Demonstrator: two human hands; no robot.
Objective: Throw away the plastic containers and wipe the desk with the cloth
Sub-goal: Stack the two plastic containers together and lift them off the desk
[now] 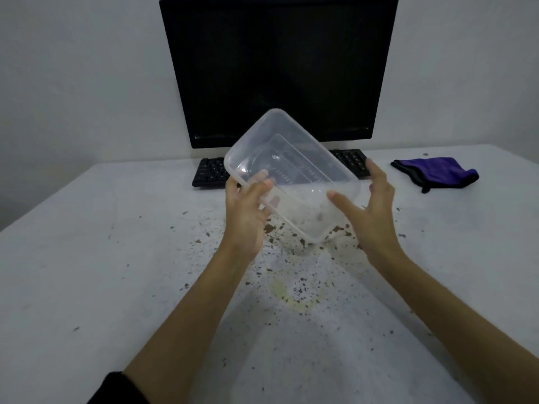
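Container lifted above the counter (87, 258)

My left hand (245, 211) grasps the tilted clear container (291, 176) before the monitor (277, 68); my right hand (367, 211) is released beside it. Cloth (434, 173) lies right of the monitor.

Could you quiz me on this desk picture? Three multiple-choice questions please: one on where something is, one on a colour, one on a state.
1. Where does the cloth lie?
A. right of the keyboard
B. under the monitor
C. in the container

2. What colour is the cloth?
A. yellow
B. purple
C. white

3. What is the state of the plastic container?
A. flat on the desk
B. lidded
C. held tilted, open

Answers: 1 A, it lies on the desk beyond the keyboard's right end. 2 B, purple with dark edging. 3 C, the left hand grips its rim and the right hand is at its other side.
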